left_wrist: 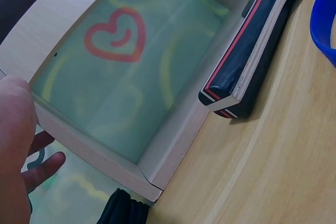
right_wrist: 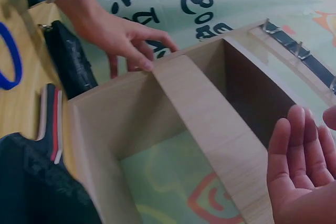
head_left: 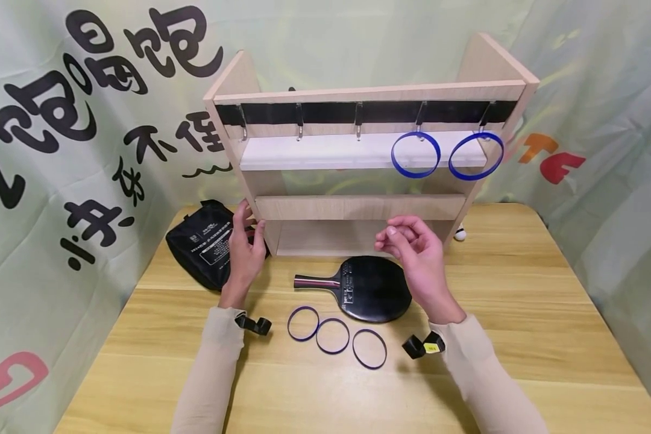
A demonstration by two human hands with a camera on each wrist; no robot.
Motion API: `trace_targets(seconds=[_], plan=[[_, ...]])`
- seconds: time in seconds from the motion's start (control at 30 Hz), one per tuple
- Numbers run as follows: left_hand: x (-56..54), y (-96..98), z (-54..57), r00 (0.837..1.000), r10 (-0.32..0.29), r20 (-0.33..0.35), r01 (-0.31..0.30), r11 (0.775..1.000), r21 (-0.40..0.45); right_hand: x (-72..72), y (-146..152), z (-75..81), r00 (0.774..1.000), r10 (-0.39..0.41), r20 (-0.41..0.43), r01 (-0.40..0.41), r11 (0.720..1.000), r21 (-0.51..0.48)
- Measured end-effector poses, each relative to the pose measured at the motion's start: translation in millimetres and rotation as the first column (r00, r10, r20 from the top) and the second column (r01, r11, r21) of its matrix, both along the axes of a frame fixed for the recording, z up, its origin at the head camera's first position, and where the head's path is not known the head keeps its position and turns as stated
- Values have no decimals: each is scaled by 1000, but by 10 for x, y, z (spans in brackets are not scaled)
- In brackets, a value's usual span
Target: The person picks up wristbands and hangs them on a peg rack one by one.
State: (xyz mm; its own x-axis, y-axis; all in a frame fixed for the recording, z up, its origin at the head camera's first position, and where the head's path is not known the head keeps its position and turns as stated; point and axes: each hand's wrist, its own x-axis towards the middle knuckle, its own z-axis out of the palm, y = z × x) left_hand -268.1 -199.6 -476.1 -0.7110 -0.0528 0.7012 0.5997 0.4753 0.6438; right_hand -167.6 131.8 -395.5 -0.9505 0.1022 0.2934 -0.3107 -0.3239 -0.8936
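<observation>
My left hand (head_left: pixel 246 247) is at the left side of a wooden rack (head_left: pixel 360 208). In the right wrist view, the thumb of that hand (right_wrist: pixel 123 43) touches the panel's front edge while its fingers spread along the outside. Loosely bent fingers on my right hand (head_left: pixel 420 256) hold nothing, in front of the rack's lower right. Two blue rings (head_left: pixel 439 155) (head_left: pixel 501 158) hang from the rack's two rightmost hooks. Three more rings (head_left: pixel 318 325) (head_left: pixel 349 339) (head_left: pixel 386 352) lie flat on the table. Between the rings and the rack lies a black table tennis bat (head_left: pixel 377 289), handle pointing left.
Three bare metal hooks (head_left: pixel 358 129) line the black strip to the left. A black zipped pouch (head_left: pixel 203 241) lies beside my left hand. Behind the rack's right foot is a small white object (head_left: pixel 460 234). Printed cloth (head_left: pixel 114 181) surrounds the wooden table (head_left: pixel 521 337).
</observation>
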Motion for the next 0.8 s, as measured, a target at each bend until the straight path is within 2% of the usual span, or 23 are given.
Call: trace_targets(seconds=[0.13, 0.27, 0.4, 0.47, 0.63, 0.7, 0.8], plan=[[-5, 5, 3, 1000, 3, 1, -3, 1000, -3, 68, 30, -120, 998, 61, -14, -59, 990, 127], [-9, 9, -2, 1000, 3, -6, -3, 1000, -5, 154, 75, -238, 987, 157, -20, -146, 953, 266], [-17, 12, -8, 1000, 0, -4, 0, 1000, 0, 248, 107, -317, 965, 263, -9, -237, 883, 405], [-18, 11, -6, 1000, 3, 1, -3, 1000, -1, 291, 112, -348, 951, 308, 13, -277, 837, 472], [-7, -2, 4, 1000, -3, 15, 3, 1000, 0, 389, 99, -427, 920, 372, 121, -371, 730, 575], [-7, -4, 4, 1000, -8, 16, 8, 1000, 3, 420, 89, -464, 912, 382, 150, -392, 703, 594], [-12, -2, -1, 1000, -7, 13, 7, 1000, -1, 457, 78, -537, 907, 388, 163, -401, 679, 615]])
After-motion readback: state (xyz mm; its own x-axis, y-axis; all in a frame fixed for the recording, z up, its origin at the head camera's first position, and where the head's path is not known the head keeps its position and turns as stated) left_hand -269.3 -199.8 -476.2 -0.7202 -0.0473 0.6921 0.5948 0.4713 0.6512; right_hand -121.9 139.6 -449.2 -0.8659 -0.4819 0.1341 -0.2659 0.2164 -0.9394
